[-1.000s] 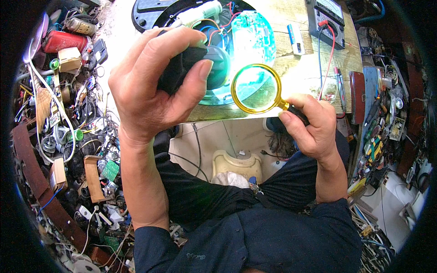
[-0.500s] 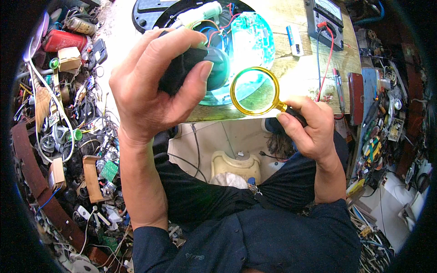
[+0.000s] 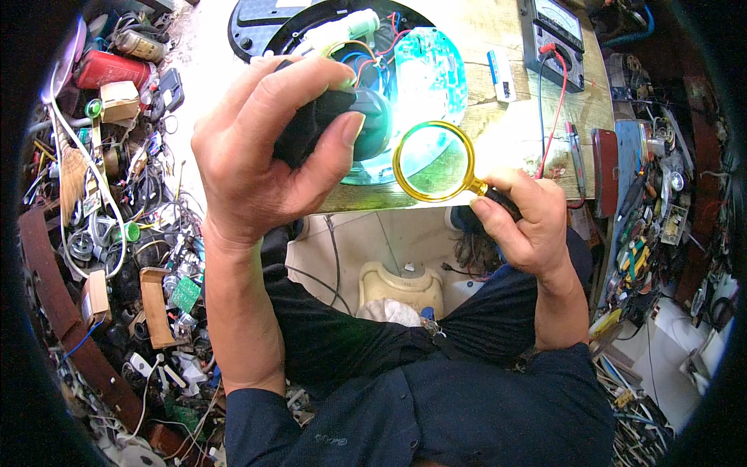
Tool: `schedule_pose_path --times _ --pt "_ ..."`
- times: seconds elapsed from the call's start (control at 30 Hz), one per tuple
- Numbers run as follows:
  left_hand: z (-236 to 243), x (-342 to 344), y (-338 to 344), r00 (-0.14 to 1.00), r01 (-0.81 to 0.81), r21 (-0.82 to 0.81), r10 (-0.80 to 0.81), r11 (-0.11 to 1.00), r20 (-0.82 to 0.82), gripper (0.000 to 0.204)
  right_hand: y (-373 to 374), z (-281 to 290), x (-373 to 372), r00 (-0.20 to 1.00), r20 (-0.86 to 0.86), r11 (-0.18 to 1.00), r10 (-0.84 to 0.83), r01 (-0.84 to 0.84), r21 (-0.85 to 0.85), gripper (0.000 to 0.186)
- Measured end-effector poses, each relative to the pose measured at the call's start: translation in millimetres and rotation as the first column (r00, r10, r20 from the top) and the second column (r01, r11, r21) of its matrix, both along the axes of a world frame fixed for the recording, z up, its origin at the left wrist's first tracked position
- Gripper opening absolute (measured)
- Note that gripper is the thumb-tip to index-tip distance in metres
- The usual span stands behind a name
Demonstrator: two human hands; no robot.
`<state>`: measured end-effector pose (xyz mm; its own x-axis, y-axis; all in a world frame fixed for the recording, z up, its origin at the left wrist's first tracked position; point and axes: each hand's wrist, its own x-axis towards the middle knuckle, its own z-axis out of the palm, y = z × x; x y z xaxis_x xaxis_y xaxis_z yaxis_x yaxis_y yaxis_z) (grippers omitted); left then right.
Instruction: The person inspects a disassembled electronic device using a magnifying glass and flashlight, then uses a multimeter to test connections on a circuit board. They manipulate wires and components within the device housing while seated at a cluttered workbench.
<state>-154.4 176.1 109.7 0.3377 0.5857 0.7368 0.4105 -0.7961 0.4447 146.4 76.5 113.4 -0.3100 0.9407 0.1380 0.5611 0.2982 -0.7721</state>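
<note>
My left hand (image 3: 257, 156) grips a black lamp-like object (image 3: 303, 117) with a greenish clear round end, over an opened round black appliance (image 3: 288, 27) at the top centre. Inside that appliance are coloured wires, a white cylindrical part (image 3: 331, 35) and a brightly lit circuit board (image 3: 424, 74). My right hand (image 3: 521, 226) is closed on the black handle of a gold-rimmed magnifying glass (image 3: 433, 161), held just right of the lamp-like object near the table's front edge.
On the wooden table (image 3: 498, 124) lie a multimeter (image 3: 554, 39) with leads and a small blue-white item (image 3: 502, 75). Dense piles of electronic scrap, cables and boxes (image 3: 117, 101) crowd the left; tools and parts (image 3: 654, 202) fill the right. A cream plastic object (image 3: 401, 288) sits between my legs.
The magnifying glass and my right hand have moved slightly down and left. My left hand and the black object have shifted a little downward, with grips unchanged.
</note>
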Motion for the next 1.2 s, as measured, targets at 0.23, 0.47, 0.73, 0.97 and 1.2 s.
schedule_pose_path --times 0.23,0.47,0.73,0.97,1.2 --pt "1.8 0.0 -1.2 1.0 -0.007 0.002 0.007 1.0 -0.012 0.032 -0.1 0.2 0.4 1.0 0.006 1.0 -0.01 0.01 -0.014 0.023" --pt "3.7 0.9 -0.4 1.0 0.002 0.01 -0.002 1.0 0.002 0.031 -0.6 0.0 1.0 0.999 0.025 0.999 -0.028 0.029 -0.026 0.023" --pt "3.3 0.6 -0.6 0.999 0.013 -0.011 -0.012 1.0 0.032 0.03 1.7 -0.7 -3.7 0.999 0.016 0.998 -0.052 0.052 -0.032 0.022" --pt "0.8 -2.9 -1.5 0.994 0.038 -0.061 -0.032 0.997 0.101 0.029 1.8 -2.5 -6.7 0.998 0.016 0.998 -0.064 0.064 -0.006 0.018" --pt "4.3 -7.0 -4.8 1.0 0.005 -0.064 -0.004 0.998 0.019 0.028 0.2 -6.1 -5.4 0.999 0.006 0.999 -0.053 0.053 0.013 0.017"
